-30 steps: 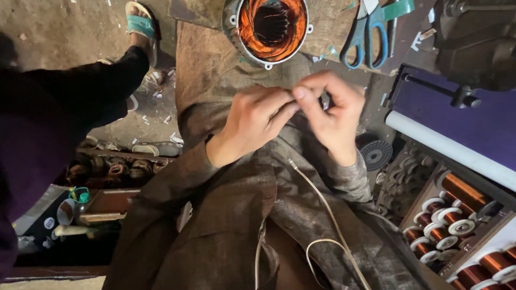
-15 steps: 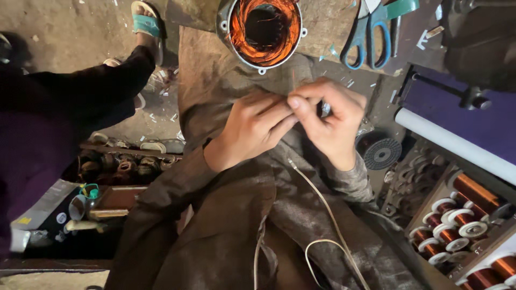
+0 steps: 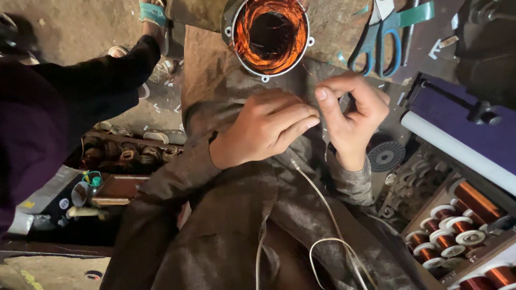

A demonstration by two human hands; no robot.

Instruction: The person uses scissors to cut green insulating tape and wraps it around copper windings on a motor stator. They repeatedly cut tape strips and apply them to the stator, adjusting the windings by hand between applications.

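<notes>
Both hands met fingertip to fingertip below the copper-wound motor stator (image 3: 271, 35); left hand (image 3: 266, 129) and right hand (image 3: 352, 115) pinched a thin white wire (image 3: 317, 196).

Both hands are brought together at the fingertips. The left hand (image 3: 266, 129) is laid knuckles up, fingers extended toward the right hand (image 3: 352, 115), whose thumb and curled fingers are pinched closed, wrist bent.

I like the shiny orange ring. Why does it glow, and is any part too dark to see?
Head view: light falls brightly on the copper windings, so they gleam; both hands, left hand and right hand, are sharp and well lit; the dark sleeve on the left side sinks into shadow.
</notes>
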